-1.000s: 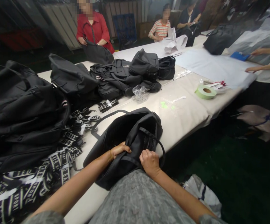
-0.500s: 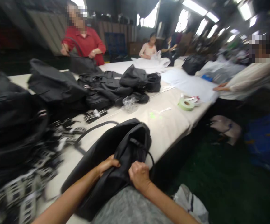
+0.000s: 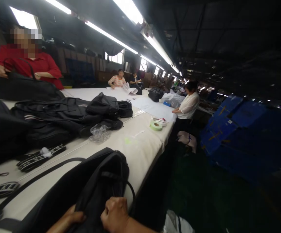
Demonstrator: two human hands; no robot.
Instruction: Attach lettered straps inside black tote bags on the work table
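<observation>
A black fabric bag (image 3: 95,181) lies at the near edge of the pale table, its mouth gaping and its strap trailing to the left. My left hand (image 3: 72,217) grips the bag's side panel, thumb on the outside and fingers hidden inside the folds. Closed in a fist, my right hand (image 3: 116,213) clutches the bag's fabric near the right end of the opening. A thin black loop curves out beside that hand. Part of the bag runs off the bottom of the view.
More black bags (image 3: 58,113) are heaped on the table (image 3: 140,145) at left, beside patterned straps (image 3: 42,157) and clear plastic (image 3: 100,133). Green tape (image 3: 156,125) lies toward the right edge. Several co-workers stand around, one in red (image 3: 50,69). Blue boxes (image 3: 228,123) are stacked at right.
The view has swung right and upward, so the bag and both hands appear lower and further left. Both hands keep their hold on the bag.
</observation>
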